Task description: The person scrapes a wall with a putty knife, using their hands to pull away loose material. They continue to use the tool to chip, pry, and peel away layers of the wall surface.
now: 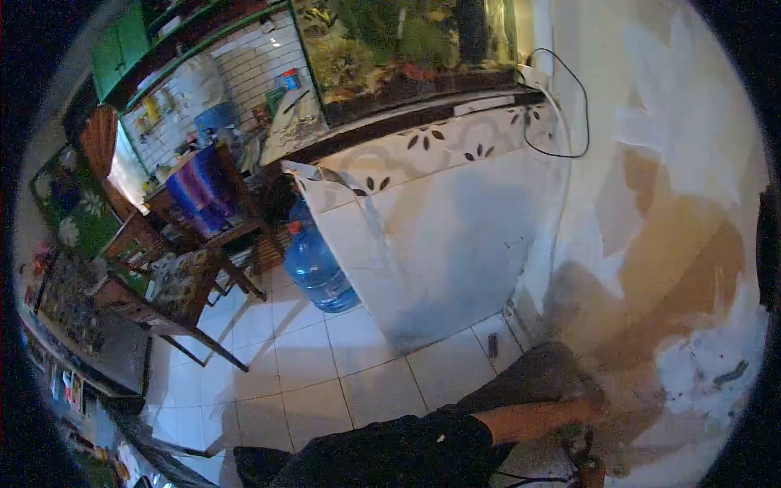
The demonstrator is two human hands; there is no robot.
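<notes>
My left forearm, in a dark sleeve, reaches across the lower part of the head view to the right. My left hand (pixel 587 407) is dim and blurred close to the patched wall, its fingers not distinct. Right below it is a dark object (pixel 579 443) with an orange-brown part (pixel 594 473) at the bottom edge; I cannot tell whether the hand grips it. A thin black cord (pixel 529 478) runs beside it. A bent dark-trousered knee (pixel 549 358) rises just behind the forearm. My right hand does not show.
The wall (pixel 651 244) has brown and white patches. A white panel (pixel 455 244) stands under an aquarium (pixel 407 49), with a black cable (pixel 587 122) hanging beside it. A small dark item (pixel 492 345) lies on the tiled floor (pixel 309 366). Further left are a blue water jug (pixel 319 272) and wooden chair (pixel 175 293).
</notes>
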